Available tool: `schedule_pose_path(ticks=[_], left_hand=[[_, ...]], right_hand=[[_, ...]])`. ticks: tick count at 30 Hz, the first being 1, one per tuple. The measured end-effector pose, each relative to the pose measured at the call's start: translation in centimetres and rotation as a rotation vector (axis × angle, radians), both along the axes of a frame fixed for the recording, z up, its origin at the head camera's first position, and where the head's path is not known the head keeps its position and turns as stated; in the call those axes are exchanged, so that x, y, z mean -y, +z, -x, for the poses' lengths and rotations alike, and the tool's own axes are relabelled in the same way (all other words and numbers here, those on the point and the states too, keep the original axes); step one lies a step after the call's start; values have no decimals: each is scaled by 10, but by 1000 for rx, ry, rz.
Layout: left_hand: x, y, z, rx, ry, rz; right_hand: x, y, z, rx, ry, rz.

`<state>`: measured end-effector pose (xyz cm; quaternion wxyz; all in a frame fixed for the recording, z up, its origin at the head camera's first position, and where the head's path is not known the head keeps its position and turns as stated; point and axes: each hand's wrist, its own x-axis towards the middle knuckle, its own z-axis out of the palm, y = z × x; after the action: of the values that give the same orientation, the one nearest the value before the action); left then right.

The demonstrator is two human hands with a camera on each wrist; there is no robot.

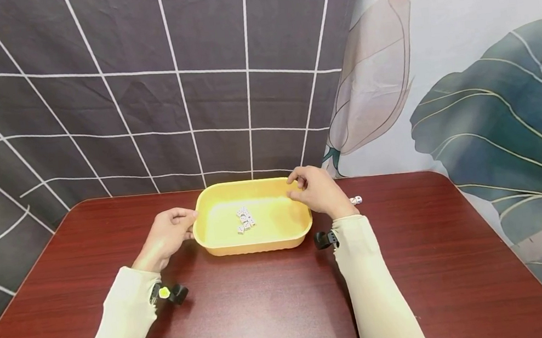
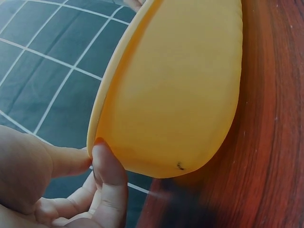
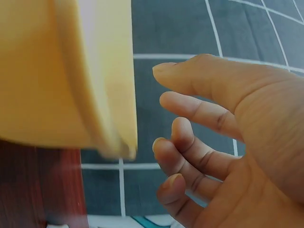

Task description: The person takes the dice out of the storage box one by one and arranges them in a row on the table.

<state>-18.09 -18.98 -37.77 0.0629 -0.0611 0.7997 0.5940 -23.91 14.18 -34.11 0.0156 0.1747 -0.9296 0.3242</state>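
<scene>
As the left grip (image 1: 166, 233) pinches it, the tub (image 1: 254, 247) extends rightward.

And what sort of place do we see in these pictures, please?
Probably an indoor space arranged for tabletop work: a reddish-brown table stands before a dark grid-patterned cloth, with a leaf-patterned cloth hanging alongside.

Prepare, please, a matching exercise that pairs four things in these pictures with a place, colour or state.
Things:
1. Left hand
2. Right hand
3. Clustered white dice
4. Tray

Descriptions:
A. Lying inside the tray
B. Yellow
C. Pinching the tray's edge
D. Near the tray, grasping nothing

Right pairs: 1-C, 2-D, 3-A, 4-B
</scene>
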Motion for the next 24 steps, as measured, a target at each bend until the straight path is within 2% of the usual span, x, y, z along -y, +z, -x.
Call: schedule_pose_path(ticks=[9, 14, 24], left_hand=[[-1, -1, 0, -22, 18, 12], [-1, -2, 1, -29, 27, 30], [0, -4, 1, -22, 39, 29]], right_hand=[[19, -5, -1, 36, 5, -27], [27, -8, -1, 25, -4, -49], [47, -15, -5, 42, 53, -85]])
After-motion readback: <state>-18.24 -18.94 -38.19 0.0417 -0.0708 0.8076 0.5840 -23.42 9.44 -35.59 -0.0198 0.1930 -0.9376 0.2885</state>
